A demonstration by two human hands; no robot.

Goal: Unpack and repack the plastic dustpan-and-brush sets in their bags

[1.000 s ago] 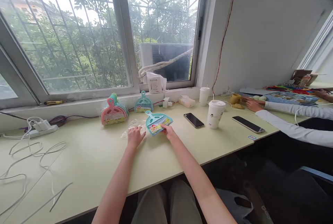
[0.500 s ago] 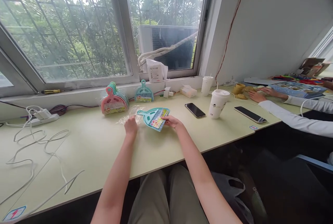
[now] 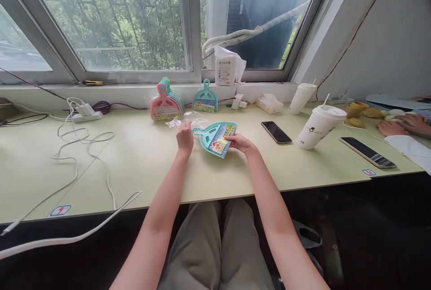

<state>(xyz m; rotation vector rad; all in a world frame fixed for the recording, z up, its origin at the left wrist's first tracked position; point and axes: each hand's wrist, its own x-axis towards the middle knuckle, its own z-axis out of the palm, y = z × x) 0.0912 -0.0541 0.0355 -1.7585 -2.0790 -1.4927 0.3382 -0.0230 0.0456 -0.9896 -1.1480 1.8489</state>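
A light-blue dustpan [image 3: 209, 135] with a small brush and a printed card [image 3: 222, 142] in it is tilted above the table. My right hand [image 3: 240, 142] pinches its wide edge, thumb on the card side. My left hand [image 3: 185, 138] is closed beside the handle, on a clear plastic bag [image 3: 195, 120] whose crinkled film spreads behind the fist. How much of the film covers the handle is hard to see. Behind stand a row of dustpan sets with a pink one [image 3: 164, 103] in front and a single blue dustpan set [image 3: 205, 98].
Right of my hands lie a phone [image 3: 276, 132], two white cups, the nearer cup [image 3: 318, 128] with a straw, and another phone [image 3: 367, 151]. White cables [image 3: 76, 160] run across the left side. A tissue pack [image 3: 269, 103] sits at the back. Another person's hands [image 3: 400, 126] are far right.
My view has tilted down and turned left, so things appear further right and nearer. Both hands keep their holds, with the dustpan in nearly the same pose.
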